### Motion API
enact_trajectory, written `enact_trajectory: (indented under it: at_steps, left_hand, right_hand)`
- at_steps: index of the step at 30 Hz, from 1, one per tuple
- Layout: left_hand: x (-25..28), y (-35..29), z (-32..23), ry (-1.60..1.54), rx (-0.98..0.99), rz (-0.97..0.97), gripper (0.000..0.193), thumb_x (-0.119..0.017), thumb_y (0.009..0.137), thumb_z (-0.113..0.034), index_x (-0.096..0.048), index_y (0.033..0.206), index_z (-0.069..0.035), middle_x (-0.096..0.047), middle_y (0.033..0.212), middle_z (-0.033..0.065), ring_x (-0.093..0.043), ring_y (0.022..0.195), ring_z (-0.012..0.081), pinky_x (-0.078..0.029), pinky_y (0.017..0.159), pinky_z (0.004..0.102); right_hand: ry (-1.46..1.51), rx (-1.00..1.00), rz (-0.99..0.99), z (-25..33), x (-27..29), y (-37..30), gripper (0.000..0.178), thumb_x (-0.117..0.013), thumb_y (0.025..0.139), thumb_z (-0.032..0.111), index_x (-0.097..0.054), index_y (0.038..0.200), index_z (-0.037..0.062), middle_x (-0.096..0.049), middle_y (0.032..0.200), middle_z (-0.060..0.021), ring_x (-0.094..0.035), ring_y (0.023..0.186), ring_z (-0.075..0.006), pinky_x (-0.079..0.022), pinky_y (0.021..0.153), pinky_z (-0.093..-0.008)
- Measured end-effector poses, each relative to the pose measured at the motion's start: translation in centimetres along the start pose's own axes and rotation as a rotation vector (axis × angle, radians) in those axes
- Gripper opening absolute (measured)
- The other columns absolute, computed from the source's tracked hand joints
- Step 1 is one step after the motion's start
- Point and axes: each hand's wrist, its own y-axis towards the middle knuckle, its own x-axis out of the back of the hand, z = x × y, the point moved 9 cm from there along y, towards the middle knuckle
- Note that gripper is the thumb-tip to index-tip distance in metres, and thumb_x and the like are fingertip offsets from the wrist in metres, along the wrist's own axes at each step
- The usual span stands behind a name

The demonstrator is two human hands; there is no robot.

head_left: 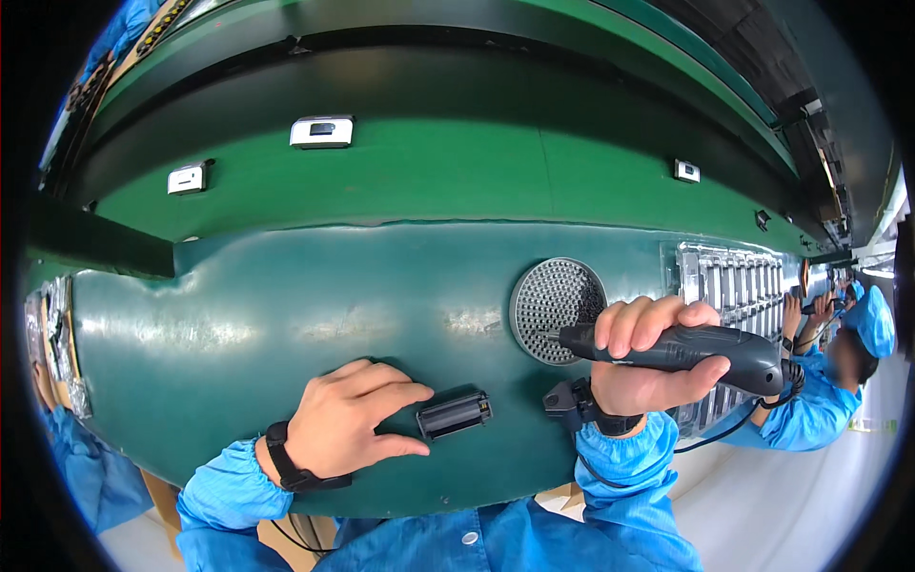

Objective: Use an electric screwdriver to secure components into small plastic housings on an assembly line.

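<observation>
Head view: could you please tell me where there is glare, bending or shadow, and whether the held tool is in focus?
In the head view, whitish glare on the glossy teal-green tabletop; in the head view, the long flat green surface beyond bows with the fisheye lens, a dark shadow-like band along it; in the head view, the black handheld electric screwdriver looks reasonably sharp.

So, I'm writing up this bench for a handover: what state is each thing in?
Right hand: closed around the power screwdriver.
Power screwdriver: held sideways, nose to the left; running or not cannot be told.
Left hand: open, beside the black part.
Black part: lying on the table, not gripped.
Round dish: flat on the table.
Clear tray: partly hidden.
White devices: three, lying apart.
</observation>
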Motion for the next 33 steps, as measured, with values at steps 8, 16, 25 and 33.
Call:
enact_trajectory:
  at_steps: [8,16,25,33]
  left_hand:
    - [0.0,0.3,-0.1,0.076,0.048,0.020,0.051,-0.092,0.062,-0.027,-0.076,0.108,-0.012,-0.069,0.100,0.0034,-0.066,0.085,0.0249,-0.057,0.073,0.0363]
    - [-0.3,0.3,-0.2,0.092,0.064,0.042,0.051,-0.094,0.059,-0.026,-0.077,0.104,-0.011,-0.068,0.098,0.0036,-0.065,0.083,0.0245,-0.056,0.069,0.0359]
    - [0.1,0.2,-0.2,0.097,0.058,0.028,0.051,-0.094,0.059,-0.026,-0.077,0.105,-0.012,-0.068,0.098,0.0028,-0.065,0.083,0.0240,-0.056,0.069,0.0354]
    - [0.0,0.1,-1.2,0.184,0.015,-0.007,0.050,-0.092,0.064,-0.032,-0.077,0.107,-0.011,-0.069,0.098,0.0028,-0.066,0.083,0.0241,-0.057,0.068,0.0354]
  right_hand:
    - [0.011,0.023,0.017,-0.7,-1.8,-0.9,0.065,-0.058,0.097,0.066,-0.041,0.116,0.0060,-0.058,0.082,-0.0128,-0.059,0.061,-0.0230,-0.053,0.055,-0.0391]
    - [0.020,-0.006,0.039,-1.1,-2.2,-1.2,0.067,-0.066,0.094,0.063,-0.043,0.117,0.0041,-0.059,0.083,-0.0133,-0.061,0.064,-0.0227,-0.055,0.057,-0.0393]
    - [-0.089,0.022,0.166,-1.6,-3.4,-1.1,0.064,-0.053,0.098,0.069,-0.044,0.116,0.0082,-0.058,0.079,-0.0100,-0.058,0.057,-0.0216,-0.052,0.051,-0.0376]
    - [-0.030,0.037,0.077,0.0,-3.7,-1.1,0.066,-0.065,0.094,0.063,-0.045,0.119,0.0052,-0.059,0.083,-0.0116,-0.060,0.063,-0.0225,-0.053,0.054,-0.0392]
